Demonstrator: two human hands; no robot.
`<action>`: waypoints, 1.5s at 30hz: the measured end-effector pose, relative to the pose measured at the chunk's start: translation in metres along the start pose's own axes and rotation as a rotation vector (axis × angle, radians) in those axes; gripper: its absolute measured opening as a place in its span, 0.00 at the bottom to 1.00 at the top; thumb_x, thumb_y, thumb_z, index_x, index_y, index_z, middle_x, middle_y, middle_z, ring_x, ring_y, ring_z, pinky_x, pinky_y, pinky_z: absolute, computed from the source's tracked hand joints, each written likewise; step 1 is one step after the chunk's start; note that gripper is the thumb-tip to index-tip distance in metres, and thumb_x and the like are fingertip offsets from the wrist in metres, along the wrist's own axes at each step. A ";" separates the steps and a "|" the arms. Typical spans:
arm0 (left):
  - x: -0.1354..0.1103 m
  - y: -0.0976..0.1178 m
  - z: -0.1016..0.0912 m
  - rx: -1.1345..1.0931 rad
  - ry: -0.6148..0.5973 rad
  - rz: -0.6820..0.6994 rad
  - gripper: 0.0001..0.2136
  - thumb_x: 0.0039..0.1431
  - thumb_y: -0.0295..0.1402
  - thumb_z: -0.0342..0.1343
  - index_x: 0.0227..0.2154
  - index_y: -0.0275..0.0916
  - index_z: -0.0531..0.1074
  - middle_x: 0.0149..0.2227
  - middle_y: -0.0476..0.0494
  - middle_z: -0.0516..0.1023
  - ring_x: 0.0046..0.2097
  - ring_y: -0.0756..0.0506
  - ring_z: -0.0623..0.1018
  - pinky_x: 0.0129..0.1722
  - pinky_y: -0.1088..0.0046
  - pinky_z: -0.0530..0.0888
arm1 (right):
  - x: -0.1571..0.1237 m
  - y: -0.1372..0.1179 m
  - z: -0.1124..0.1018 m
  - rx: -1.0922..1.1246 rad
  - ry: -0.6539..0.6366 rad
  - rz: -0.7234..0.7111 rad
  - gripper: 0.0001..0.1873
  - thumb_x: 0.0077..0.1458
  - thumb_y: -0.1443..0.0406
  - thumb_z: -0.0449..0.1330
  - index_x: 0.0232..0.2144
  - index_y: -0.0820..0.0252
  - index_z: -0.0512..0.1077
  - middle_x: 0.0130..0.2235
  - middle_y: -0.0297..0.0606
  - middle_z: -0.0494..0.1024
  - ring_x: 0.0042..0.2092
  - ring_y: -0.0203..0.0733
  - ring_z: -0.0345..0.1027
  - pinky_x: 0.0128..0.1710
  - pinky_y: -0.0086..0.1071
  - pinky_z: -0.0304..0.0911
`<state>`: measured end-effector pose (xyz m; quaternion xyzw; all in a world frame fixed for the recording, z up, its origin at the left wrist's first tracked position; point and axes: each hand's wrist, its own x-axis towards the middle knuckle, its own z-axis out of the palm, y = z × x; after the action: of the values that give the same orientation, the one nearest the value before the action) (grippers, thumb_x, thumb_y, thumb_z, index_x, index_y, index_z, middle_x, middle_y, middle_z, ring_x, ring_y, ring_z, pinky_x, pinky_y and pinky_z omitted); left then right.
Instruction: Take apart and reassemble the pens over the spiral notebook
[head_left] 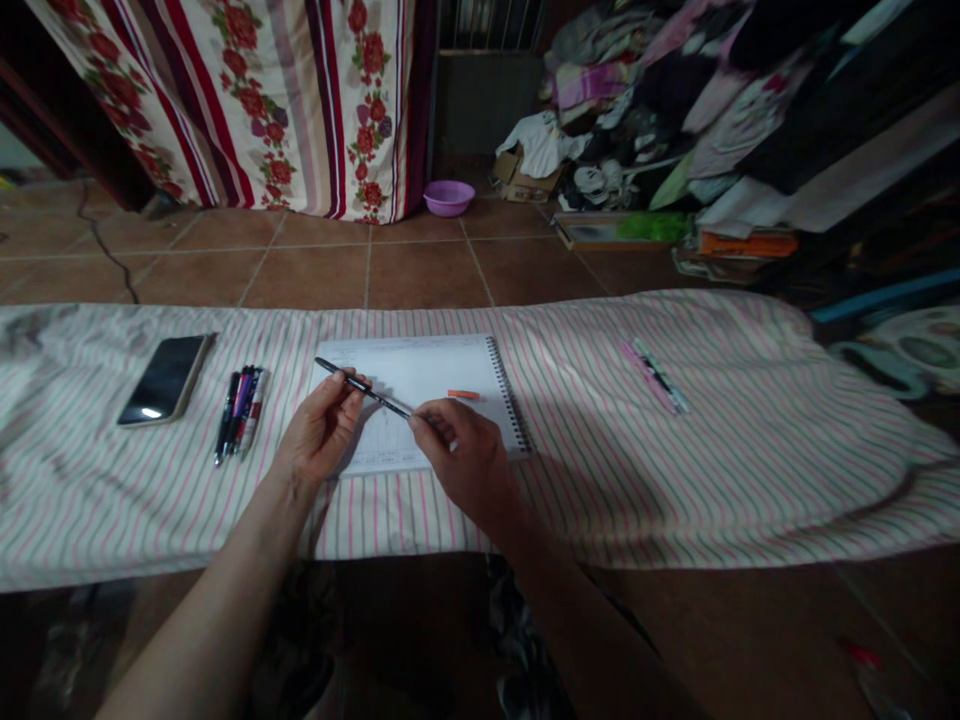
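A black pen (pixel 364 387) is held level over a white spiral notebook (pixel 424 375) that lies on a striped cloth (pixel 675 460). My left hand (pixel 319 430) pinches the pen near its middle. My right hand (pixel 465 460) pinches the pen's other end with fingertips closed. A small orange piece (pixel 463 394) rests on the notebook page just beyond my right hand.
Left of the notebook lie several pens (pixel 240 410) and a dark phone (pixel 165 378). More pens (pixel 654 375) lie to the right on the cloth. A purple bowl (pixel 448 197), a floral curtain (pixel 285 90) and a pile of clothes (pixel 675 100) are on the tiled floor behind.
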<state>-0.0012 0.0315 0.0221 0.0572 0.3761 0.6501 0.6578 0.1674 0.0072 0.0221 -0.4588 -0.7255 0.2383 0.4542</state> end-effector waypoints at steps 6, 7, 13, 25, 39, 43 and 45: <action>0.000 -0.002 -0.001 -0.007 -0.004 0.006 0.12 0.60 0.20 0.41 0.29 0.29 0.70 0.27 0.43 0.76 0.29 0.52 0.78 0.26 0.85 0.76 | 0.000 0.001 0.000 0.002 0.029 -0.004 0.03 0.53 0.68 0.56 0.27 0.59 0.68 0.26 0.33 0.75 0.28 0.33 0.68 0.30 0.25 0.63; 0.000 -0.002 -0.001 -0.005 -0.004 0.003 0.12 0.60 0.20 0.41 0.28 0.29 0.70 0.27 0.43 0.76 0.29 0.52 0.78 0.26 0.85 0.75 | 0.000 0.001 0.000 0.002 0.029 -0.004 0.03 0.53 0.68 0.56 0.27 0.59 0.68 0.26 0.33 0.75 0.28 0.33 0.68 0.30 0.25 0.63; 0.001 -0.004 -0.001 0.008 0.005 0.003 0.11 0.59 0.19 0.43 0.28 0.29 0.71 0.27 0.42 0.76 0.30 0.52 0.78 0.27 0.85 0.75 | 0.001 0.001 0.001 -0.001 0.020 -0.002 0.04 0.52 0.68 0.56 0.27 0.60 0.68 0.26 0.34 0.75 0.28 0.33 0.69 0.30 0.25 0.63; 0.001 -0.011 -0.003 0.043 -0.029 0.009 0.07 0.55 0.19 0.50 0.28 0.30 0.73 0.27 0.43 0.77 0.30 0.51 0.78 0.29 0.81 0.76 | -0.001 0.004 0.007 0.047 0.010 0.118 0.03 0.53 0.65 0.57 0.30 0.58 0.68 0.29 0.35 0.77 0.30 0.35 0.72 0.31 0.26 0.65; -0.004 -0.027 0.001 0.140 -0.095 -0.036 0.04 0.52 0.20 0.54 0.26 0.29 0.73 0.25 0.44 0.76 0.25 0.53 0.75 0.28 0.82 0.75 | 0.005 0.012 0.017 0.060 0.016 0.195 0.05 0.52 0.63 0.57 0.27 0.58 0.65 0.24 0.32 0.75 0.25 0.35 0.71 0.26 0.26 0.63; -0.006 -0.033 0.002 0.159 -0.114 -0.050 0.02 0.50 0.20 0.56 0.27 0.30 0.72 0.25 0.44 0.76 0.25 0.53 0.75 0.29 0.80 0.76 | 0.006 0.015 0.020 0.091 0.015 0.216 0.06 0.52 0.63 0.57 0.27 0.58 0.65 0.25 0.33 0.76 0.26 0.35 0.71 0.26 0.26 0.64; -0.006 -0.035 0.002 0.146 -0.105 -0.043 0.03 0.50 0.20 0.56 0.25 0.30 0.72 0.24 0.44 0.75 0.25 0.53 0.75 0.30 0.80 0.75 | 0.006 0.015 0.020 0.117 0.008 0.248 0.06 0.51 0.62 0.58 0.27 0.58 0.65 0.25 0.33 0.76 0.26 0.35 0.72 0.26 0.26 0.65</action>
<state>0.0290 0.0219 0.0065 0.1310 0.3885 0.6029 0.6844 0.1555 0.0215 0.0036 -0.5185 -0.6463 0.3329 0.4502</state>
